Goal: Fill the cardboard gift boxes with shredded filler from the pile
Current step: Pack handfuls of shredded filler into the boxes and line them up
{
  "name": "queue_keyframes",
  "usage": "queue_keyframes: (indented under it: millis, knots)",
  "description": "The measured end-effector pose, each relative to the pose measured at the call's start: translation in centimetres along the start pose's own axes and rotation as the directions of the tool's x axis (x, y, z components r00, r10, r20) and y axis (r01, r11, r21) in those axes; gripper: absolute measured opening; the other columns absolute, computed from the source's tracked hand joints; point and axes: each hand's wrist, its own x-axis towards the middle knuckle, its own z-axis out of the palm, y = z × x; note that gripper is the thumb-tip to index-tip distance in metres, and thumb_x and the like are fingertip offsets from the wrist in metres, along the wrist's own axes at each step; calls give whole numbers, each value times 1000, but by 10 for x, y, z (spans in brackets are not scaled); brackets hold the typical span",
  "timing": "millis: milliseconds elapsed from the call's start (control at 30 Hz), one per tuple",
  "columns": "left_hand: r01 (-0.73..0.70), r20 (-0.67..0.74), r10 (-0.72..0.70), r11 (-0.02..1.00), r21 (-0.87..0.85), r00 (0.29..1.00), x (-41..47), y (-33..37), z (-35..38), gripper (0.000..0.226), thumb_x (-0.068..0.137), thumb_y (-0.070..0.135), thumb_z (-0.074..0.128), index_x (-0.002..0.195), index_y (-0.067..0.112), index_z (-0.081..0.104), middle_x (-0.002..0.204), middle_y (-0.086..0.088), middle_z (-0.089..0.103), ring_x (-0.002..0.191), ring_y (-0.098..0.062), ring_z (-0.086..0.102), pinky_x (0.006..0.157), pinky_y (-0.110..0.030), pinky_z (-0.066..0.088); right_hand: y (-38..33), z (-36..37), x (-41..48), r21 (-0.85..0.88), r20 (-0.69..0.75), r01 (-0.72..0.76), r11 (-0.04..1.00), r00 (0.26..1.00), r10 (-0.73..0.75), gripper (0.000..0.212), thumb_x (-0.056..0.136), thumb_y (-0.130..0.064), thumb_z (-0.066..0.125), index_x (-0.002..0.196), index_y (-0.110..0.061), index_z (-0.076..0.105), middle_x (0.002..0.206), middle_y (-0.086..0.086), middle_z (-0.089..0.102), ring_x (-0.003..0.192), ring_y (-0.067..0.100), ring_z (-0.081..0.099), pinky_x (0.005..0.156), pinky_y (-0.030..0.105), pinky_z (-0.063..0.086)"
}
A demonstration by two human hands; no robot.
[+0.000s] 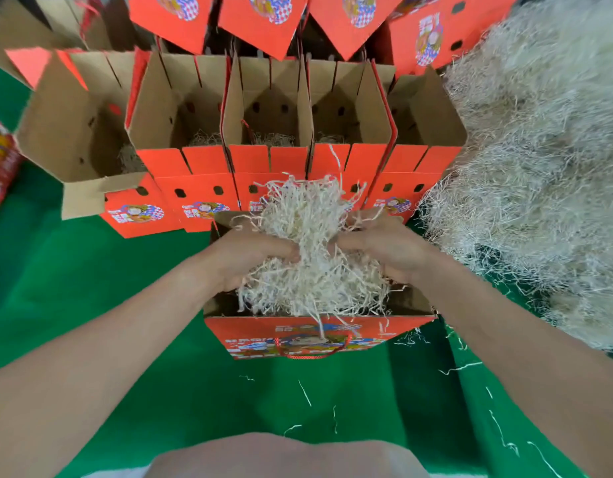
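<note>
Between the two hands a wad of shredded filler (308, 236) is squeezed at its waist, directly over the open gift box (298, 334) that sits beneath them. Both the left hand (251, 258) and the right hand (384, 248) curl their fingers into the wad and grip it, knuckles up, forearms converging from either side. The fingertips are buried in shreds, so how firm the grip is I can only guess. The step in hand looks like packing this box. Next, the wad probably wants pushing down and spreading into the corners before release. Just outward of the right hand lies the pile (539, 167); beyond both hands, the row of boxes (270, 160) holds a little filler.
</note>
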Motion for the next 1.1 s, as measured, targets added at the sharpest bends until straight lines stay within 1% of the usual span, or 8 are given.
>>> queue_keyframes:
  millis: [100, 200, 300, 433, 567, 667, 867, 1100]
  knots:
    - [6, -60, -10, 998, -58, 998, -5, 1, -18, 9, 47, 21, 70, 55, 17, 70, 79, 8, 52, 81, -11, 46, 59, -23, 32, -1, -24, -4, -14, -92, -24, 1000, 996, 23, 20, 76, -1, 65, 58, -10, 62, 64, -8, 62, 64, 4, 60, 61, 13, 44]
    - [-15, -41, 11, 994, -105, 999, -5, -8, -35, 17, 51, 22, 70, 35, 21, 64, 74, 10, 54, 69, -6, 49, 54, -23, 33, 3, -46, -7, 142, -208, -65, 988, 974, 95, 12, 77, 0, 58, 67, -7, 56, 68, -3, 59, 73, 14, 57, 74, 28, 43]
    - [-2, 10, 3, 996, -86, 1000, -6, -9, -34, 11, 48, 15, 75, 42, 20, 67, 85, 5, 56, 65, -3, 58, 54, -17, 44, 2, -41, -9, 194, -180, -135, 972, 969, 170, 15, 74, -1, 58, 62, -11, 57, 66, -4, 57, 77, 19, 52, 82, 35, 39]
    - [13, 217, -26, 998, 60, 976, -15, 5, -9, 38, 33, 42, 79, 68, 27, 75, 83, 28, 61, 112, 1, 36, 99, -23, 21, -7, -12, -2, 206, -27, -148, 967, 987, 156, 17, 79, -6, 61, 63, -13, 61, 70, -9, 64, 71, 9, 58, 74, 25, 43]
    - [-90, 158, 86, 996, 16, 984, -20, -6, 5, 90, 33, 37, 77, 116, 9, 58, 144, -5, 41, 138, -19, 24, 112, -38, 15, -15, 9, -3, 88, 130, -101, 991, 987, 89, 17, 64, -28, 80, 75, -35, 68, 79, -21, 63, 86, -12, 51, 94, 19, 25]
    - [-50, 167, 45, 999, 21, 985, -25, 0, 1, 57, 37, 37, 76, 89, 20, 59, 148, -5, 35, 139, -20, 21, 112, -38, 13, -12, 5, -4, -14, 47, -34, 999, 998, 34, 29, 71, -11, 77, 85, -24, 56, 72, -14, 63, 70, -7, 59, 68, 11, 45]
    - [-46, 145, 39, 998, 47, 989, -22, 1, -30, 33, 45, 33, 73, 74, 26, 60, 145, -2, 40, 139, -15, 22, 112, -35, 8, -17, -30, -13, 132, -166, -133, 982, 974, 154, 54, 42, -30, 80, 86, -15, 53, 112, -7, 58, 115, 16, 40, 102, 47, 19]
    - [-5, 93, 2, 999, 33, 996, -12, 9, -21, 29, 55, 33, 71, 79, 25, 59, 148, -1, 34, 139, -15, 19, 113, -37, 6, -8, -24, -19, 110, -89, -209, 972, 972, 219, 83, 77, -45, 60, 145, -19, 22, 146, -9, 28, 134, 13, 21, 110, 45, 11]
